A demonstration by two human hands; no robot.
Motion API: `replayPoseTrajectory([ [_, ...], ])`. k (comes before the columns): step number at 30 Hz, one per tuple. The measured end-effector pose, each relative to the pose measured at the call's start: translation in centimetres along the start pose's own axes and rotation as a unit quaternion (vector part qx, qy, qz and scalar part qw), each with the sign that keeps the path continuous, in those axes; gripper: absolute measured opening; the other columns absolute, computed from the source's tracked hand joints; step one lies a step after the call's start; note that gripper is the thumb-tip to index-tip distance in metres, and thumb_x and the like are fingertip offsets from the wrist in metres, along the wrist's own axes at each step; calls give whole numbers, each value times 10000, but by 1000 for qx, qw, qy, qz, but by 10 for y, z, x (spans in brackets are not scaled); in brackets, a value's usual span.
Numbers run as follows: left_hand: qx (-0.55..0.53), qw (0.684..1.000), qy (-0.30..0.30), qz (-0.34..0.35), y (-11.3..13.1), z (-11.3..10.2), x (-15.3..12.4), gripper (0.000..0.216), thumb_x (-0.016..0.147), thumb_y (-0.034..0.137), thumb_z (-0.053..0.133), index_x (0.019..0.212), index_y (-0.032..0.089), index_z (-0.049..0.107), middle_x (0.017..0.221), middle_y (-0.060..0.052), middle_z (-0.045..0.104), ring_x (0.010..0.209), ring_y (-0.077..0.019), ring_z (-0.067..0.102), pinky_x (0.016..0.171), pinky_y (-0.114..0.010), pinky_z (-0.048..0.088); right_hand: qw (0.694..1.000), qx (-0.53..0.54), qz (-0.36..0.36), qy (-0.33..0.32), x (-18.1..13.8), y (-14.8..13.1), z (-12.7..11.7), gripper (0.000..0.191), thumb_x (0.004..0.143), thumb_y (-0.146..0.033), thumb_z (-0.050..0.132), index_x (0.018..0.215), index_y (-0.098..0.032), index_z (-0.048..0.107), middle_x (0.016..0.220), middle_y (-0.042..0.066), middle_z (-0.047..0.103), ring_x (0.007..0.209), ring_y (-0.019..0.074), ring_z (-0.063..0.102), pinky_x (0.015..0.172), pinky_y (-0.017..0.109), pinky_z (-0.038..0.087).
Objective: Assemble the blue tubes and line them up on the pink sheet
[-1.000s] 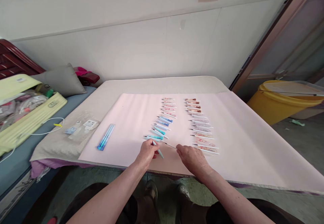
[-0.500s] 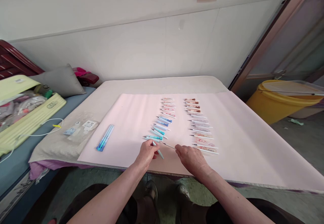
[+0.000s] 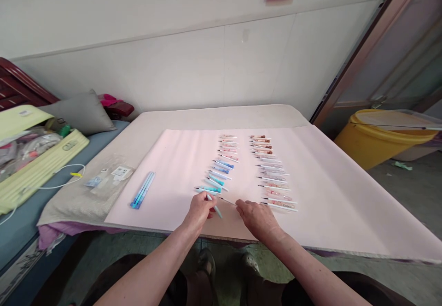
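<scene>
My left hand (image 3: 200, 209) is closed around a pale teal pen barrel (image 3: 215, 207), which slants down to the right out of the fingers. Between the fingertips of my right hand (image 3: 256, 216) is the right end of a thin white pen refill (image 3: 228, 201) with a dark tip pointing left. The refill is low over the pink paper or resting on it; I cannot tell which. Just beyond my left hand lies a teal pen (image 3: 209, 190), topping a column of blue, teal and pink pens (image 3: 221, 170). Right of my right hand, brown and pale patterned pens (image 3: 276, 181) form another column, refills beside them.
Pink paper (image 3: 328, 195) covers the table. Several blue pens (image 3: 143, 191) lie bundled at its left, near clear plastic bags (image 3: 107, 177). A yellow-green case (image 3: 44, 167) lies open on the far left; a yellow bin (image 3: 366, 140) stands at right.
My right hand and the refill have shifted slightly left and toward me. My left hand keeps hold of the teal barrel, almost in the same place. The view has tilted a little.
</scene>
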State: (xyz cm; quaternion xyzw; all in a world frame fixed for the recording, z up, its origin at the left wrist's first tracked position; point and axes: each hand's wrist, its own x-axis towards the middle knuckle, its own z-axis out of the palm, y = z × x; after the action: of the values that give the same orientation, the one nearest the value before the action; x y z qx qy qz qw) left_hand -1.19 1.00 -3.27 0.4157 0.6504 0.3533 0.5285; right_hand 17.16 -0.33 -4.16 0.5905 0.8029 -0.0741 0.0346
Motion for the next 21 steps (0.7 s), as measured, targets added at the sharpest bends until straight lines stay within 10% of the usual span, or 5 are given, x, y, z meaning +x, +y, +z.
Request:
replayPoseTrajectory([
  [21,-48,998,-7,-48,6,-8,2,218,615,342,664,682,165,556,644,-28,588,600,-147,602,469,-196,412,999,44,12,20,0,-1,-8,240,922,-308,310,878,-242,537,775,22,670,709,183,626,529,235,290],
])
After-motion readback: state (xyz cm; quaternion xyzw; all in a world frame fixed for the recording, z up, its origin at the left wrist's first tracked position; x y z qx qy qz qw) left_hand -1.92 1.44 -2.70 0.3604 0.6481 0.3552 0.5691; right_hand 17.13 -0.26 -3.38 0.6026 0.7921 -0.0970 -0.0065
